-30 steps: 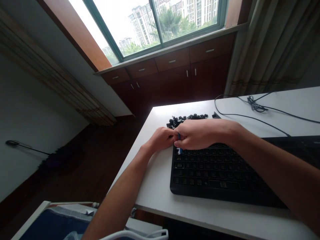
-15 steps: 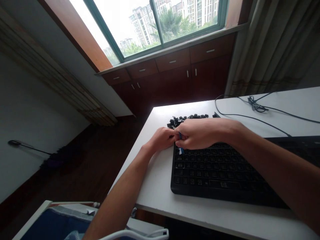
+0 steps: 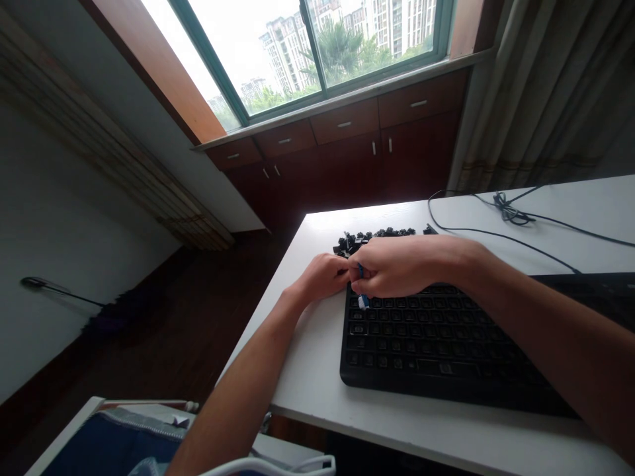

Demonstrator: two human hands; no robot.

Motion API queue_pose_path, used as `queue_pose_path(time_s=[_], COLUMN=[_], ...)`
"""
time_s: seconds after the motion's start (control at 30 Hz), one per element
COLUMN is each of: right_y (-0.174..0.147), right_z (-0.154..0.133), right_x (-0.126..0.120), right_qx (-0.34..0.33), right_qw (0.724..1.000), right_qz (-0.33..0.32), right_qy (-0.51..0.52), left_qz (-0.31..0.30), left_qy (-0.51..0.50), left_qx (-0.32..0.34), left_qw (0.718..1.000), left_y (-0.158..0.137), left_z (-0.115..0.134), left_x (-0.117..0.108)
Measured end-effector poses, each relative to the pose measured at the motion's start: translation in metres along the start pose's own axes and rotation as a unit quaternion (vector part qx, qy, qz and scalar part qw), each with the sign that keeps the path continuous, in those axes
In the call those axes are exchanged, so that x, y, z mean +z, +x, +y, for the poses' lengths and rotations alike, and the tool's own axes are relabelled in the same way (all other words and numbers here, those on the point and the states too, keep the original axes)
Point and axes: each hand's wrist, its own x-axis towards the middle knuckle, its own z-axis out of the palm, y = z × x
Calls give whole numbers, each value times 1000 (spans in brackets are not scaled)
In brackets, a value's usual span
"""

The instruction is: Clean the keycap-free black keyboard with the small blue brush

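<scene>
A black keyboard [image 3: 397, 363] with its keycaps off lies on the white table. My right hand [image 3: 391, 268] is closed around a blue-handled toothbrush [image 3: 364, 301], its white bristles down at the upper left keys. My left hand [image 3: 325, 276] rests at the keyboard's far left corner with its fingers bent over the edge; my right hand hides its fingertips. Just beyond both hands lies a heap of loose black keycaps [image 3: 394, 232], partly covered by them.
A black cable [image 3: 510, 210] lies partly bundled across the back of the white table [image 3: 307, 370]. Past the table stand dark red cabinets [image 3: 342, 155] under a window. A chair with blue cloth [image 3: 119, 446] is at the lower left.
The brush head has shifted slightly to the right over the keys, its tilt a little different. Both hands keep nearly the same place; the whole view has moved very slightly.
</scene>
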Motion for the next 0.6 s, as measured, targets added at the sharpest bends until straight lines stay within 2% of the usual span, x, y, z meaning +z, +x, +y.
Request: queue_pose_path(time_s=[0.6], right_y=[4], right_z=[-3], right_x=[4], right_qx=[-19], right_qw=[999], right_qz=[18], right_qy=[22], left_qz=[-3], left_qy=[10], left_qx=[-8], left_qw=[1000], left_y=[1], left_z=[-2], left_x=[1])
